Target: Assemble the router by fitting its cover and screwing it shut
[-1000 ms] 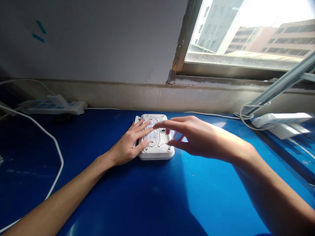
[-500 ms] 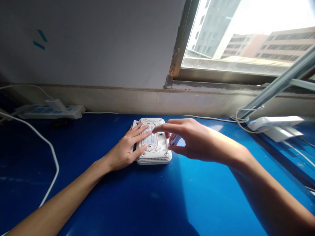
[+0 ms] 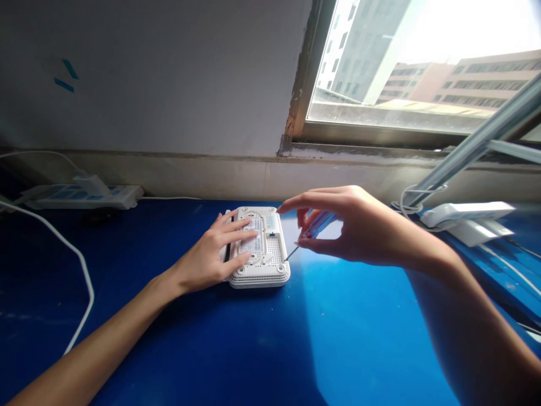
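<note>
A white vented plastic device (image 3: 274, 248), with a printed label and round corner feet facing up, lies on the blue table (image 3: 253, 349). My left hand (image 3: 213, 251) rests on its left part with the fingers spread over the label. Above and to the right of the device, my right hand (image 3: 338, 225) is closed around a screwdriver (image 3: 319, 223) with a clear bluish handle. The thin shaft slants down to the left, its tip at the device's right edge near the lower right foot. The index finger extends over the device's upper right corner.
A power strip (image 3: 122, 196) with a white plug stands at the back left, a dark object by it. A white cable (image 3: 84, 270) curves down the left side. At the right are another power strip (image 3: 469, 213), a metal bar (image 3: 469, 149) and a window above.
My right hand has moved up and right off the device, bringing the screwdriver's handle and shaft into view. My left hand still lies on the device, and the whole view has shifted slightly.
</note>
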Tool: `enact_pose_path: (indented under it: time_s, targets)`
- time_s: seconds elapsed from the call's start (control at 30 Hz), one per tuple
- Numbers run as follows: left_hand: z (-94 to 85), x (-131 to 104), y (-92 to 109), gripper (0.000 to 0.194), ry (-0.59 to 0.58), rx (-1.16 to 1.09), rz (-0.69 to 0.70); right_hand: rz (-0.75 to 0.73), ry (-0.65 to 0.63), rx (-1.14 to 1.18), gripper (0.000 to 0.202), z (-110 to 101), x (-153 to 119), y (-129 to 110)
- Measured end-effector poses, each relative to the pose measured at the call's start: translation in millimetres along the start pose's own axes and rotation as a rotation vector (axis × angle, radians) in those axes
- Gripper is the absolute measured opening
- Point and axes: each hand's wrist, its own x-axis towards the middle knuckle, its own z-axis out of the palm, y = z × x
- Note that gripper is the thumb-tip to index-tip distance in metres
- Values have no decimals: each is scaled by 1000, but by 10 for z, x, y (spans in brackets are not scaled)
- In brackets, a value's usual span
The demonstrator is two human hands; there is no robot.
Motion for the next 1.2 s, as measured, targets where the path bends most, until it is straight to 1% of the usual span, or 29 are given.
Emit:
enact_pose_path:
  time_s: [0.1,0.2,0.3,0.37,0.47,0.57,0.63,0.7,0.77,0.87,0.97,1.07,1.2]
  targets:
    - [-63,102,183,41,41,-3,77,32,32,11,46,-66,-14,59]
    - [-64,250,373,35,-29,-101,143,59,57,44,44,-115,-38,140]
    - [-1,405,511,37,-39,-186,134,88,70,65,41,-149,-66,207]
    - [60,492,565,32,-13,-224,122,104,73,82,39,-169,-80,228]
    - [145,592,589,14,17,-266,118,117,69,99,37,-210,-96,232]
    - [193,688,563,8,-4,-245,158,119,50,72,37,-272,-126,256]
    - [207,777,539,8,-41,-146,200,150,28,11,37,-316,-161,306]
    - [220,894,527,10,-92,-31,231,219,-6,-59,38,-353,-205,386]
    - [246,1033,528,12,-148,38,244,298,-50,-101,38,-374,-246,483]
    - [320,1250,544,12,-213,108,234,387,-113,-109,39,-379,-283,623]
    - [421,1432,565,13,-235,175,198,439,-154,-107,39,-369,-287,713]
    - [510,1545,595,16,-247,202,183,468,-160,-103,38,-369,-284,744]
    - [582,1582,636,16,-273,193,202,471,-140,-83,38,-395,-299,742]
